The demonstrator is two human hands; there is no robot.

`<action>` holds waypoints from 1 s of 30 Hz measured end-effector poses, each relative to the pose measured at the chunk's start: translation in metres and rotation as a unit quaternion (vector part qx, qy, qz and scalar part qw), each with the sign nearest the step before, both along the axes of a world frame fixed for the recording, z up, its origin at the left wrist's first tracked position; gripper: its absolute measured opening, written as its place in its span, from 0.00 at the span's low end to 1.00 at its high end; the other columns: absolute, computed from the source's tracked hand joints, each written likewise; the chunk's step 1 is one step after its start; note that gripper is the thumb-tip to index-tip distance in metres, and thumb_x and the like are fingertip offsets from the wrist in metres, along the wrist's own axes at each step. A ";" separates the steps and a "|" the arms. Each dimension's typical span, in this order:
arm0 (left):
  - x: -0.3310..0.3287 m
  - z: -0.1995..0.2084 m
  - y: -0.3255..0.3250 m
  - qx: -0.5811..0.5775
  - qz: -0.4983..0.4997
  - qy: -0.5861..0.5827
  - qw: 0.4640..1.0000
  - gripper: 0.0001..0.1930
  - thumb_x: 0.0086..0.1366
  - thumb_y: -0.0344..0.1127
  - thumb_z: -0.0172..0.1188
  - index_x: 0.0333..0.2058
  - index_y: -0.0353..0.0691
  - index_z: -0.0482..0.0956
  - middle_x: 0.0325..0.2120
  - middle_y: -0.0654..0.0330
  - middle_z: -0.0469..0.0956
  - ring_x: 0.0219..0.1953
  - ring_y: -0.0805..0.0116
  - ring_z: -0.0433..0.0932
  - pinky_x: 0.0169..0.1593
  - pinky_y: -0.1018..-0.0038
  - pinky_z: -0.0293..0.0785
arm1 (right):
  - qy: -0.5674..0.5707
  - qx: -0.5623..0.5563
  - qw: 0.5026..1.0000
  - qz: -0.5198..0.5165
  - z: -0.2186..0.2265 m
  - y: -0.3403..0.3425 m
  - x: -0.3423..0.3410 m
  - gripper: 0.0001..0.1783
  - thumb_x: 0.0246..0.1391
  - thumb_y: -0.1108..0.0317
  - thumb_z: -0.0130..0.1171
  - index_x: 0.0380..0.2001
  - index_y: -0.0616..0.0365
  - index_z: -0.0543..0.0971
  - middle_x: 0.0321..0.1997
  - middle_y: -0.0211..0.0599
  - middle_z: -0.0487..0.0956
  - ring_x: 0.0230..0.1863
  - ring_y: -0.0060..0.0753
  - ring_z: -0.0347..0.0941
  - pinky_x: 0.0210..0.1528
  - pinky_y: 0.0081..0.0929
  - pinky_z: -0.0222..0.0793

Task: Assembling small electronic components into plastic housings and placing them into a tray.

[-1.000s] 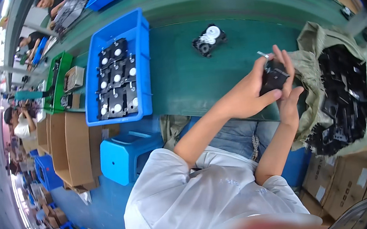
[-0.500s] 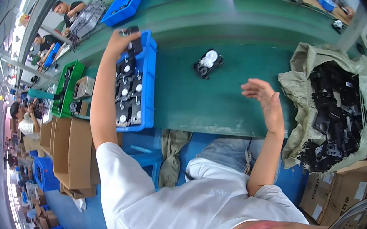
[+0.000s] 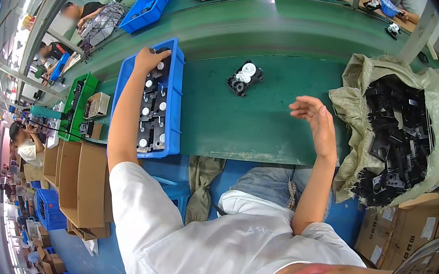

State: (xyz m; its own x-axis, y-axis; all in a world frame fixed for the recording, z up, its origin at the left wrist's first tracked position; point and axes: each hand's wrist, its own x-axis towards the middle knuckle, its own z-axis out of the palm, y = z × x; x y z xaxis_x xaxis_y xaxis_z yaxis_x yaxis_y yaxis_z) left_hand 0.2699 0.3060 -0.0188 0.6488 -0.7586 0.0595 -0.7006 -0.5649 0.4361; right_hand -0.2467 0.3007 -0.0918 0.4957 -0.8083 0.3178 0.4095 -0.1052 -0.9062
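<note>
The fingers of the left hand point(image 3: 148, 59), in the upper left of the frame, curl down over a black plastic part at the far end of the shallow blue plastic tray point(image 3: 178, 106). They look closed on it, though the hand covers the part and I cannot tell whether it is truly gripped or only touched. Below the hand the tray holds close rows of black moulded assemblies with white round gears point(image 3: 149, 118).

The right hand point(image 3: 317, 122), right of centre, hovers above the green conveyor belt point(image 3: 228, 119) with fingers spread wide, holding nothing. One loose black-and-white geared assembly point(image 3: 244, 77) lies alone on the belt, well apart from both hands. A grey-green woven sack of black plastic housings point(image 3: 395, 137) sits at the right.

The risk is at the tray: the parts sit tightly, so a lifted piece could snag a neighbour and tip it out, and the long reach leaves the left arm little control.
</note>
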 end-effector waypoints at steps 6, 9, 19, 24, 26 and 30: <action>0.003 -0.026 0.000 0.076 -0.018 -0.119 0.990 0.36 0.49 0.63 0.67 0.45 0.36 0.80 0.43 0.49 0.79 0.45 0.46 0.77 0.51 0.53 0.73 | 0.011 0.013 1.000 -0.003 0.002 0.004 0.000 0.31 0.69 0.48 0.36 0.51 0.67 0.74 0.45 0.48 0.78 0.43 0.37 0.72 0.51 0.32 0.68; -0.004 -0.030 -0.001 0.144 0.016 -0.173 0.974 0.34 0.52 0.62 0.65 0.46 0.39 0.80 0.46 0.47 0.78 0.49 0.41 0.74 0.52 0.49 0.71 | 0.015 0.021 1.000 -0.011 0.004 0.004 -0.002 0.29 0.69 0.50 0.37 0.51 0.67 0.75 0.45 0.48 0.78 0.43 0.36 0.72 0.51 0.32 0.68; -0.004 -0.024 0.018 0.143 -0.011 -0.236 0.961 0.27 0.59 0.55 0.60 0.48 0.37 0.80 0.47 0.46 0.76 0.47 0.38 0.74 0.53 0.50 0.71 | 0.026 0.028 0.998 -0.041 0.004 -0.001 -0.011 0.21 0.67 0.60 0.44 0.50 0.66 0.76 0.44 0.46 0.79 0.42 0.33 0.73 0.50 0.28 0.69; -0.101 0.012 0.018 -0.051 -0.159 -0.224 0.960 0.20 0.66 0.45 0.55 0.47 0.34 0.79 0.43 0.46 0.78 0.46 0.46 0.77 0.54 0.60 0.72 | 0.099 0.033 0.991 -0.083 -0.005 -0.004 -0.010 0.16 0.63 0.66 0.50 0.49 0.62 0.77 0.42 0.41 0.80 0.39 0.30 0.73 0.44 0.24 0.69; -0.129 0.005 0.002 -0.031 -0.249 -0.069 0.966 0.18 0.68 0.40 0.53 0.46 0.32 0.79 0.40 0.48 0.80 0.45 0.51 0.78 0.54 0.65 0.72 | 0.130 0.032 0.986 -0.100 -0.006 -0.005 -0.005 0.15 0.62 0.67 0.51 0.49 0.61 0.78 0.41 0.39 0.80 0.38 0.28 0.73 0.42 0.23 0.69; -0.156 -0.034 -0.041 0.030 -0.325 0.232 0.916 0.17 0.70 0.36 0.50 0.46 0.28 0.79 0.36 0.55 0.82 0.40 0.65 0.77 0.50 0.72 0.72 | 0.231 -0.070 0.968 -0.062 0.008 0.004 -0.007 0.16 0.59 0.69 0.54 0.49 0.60 0.78 0.44 0.38 0.81 0.38 0.29 0.76 0.43 0.26 0.72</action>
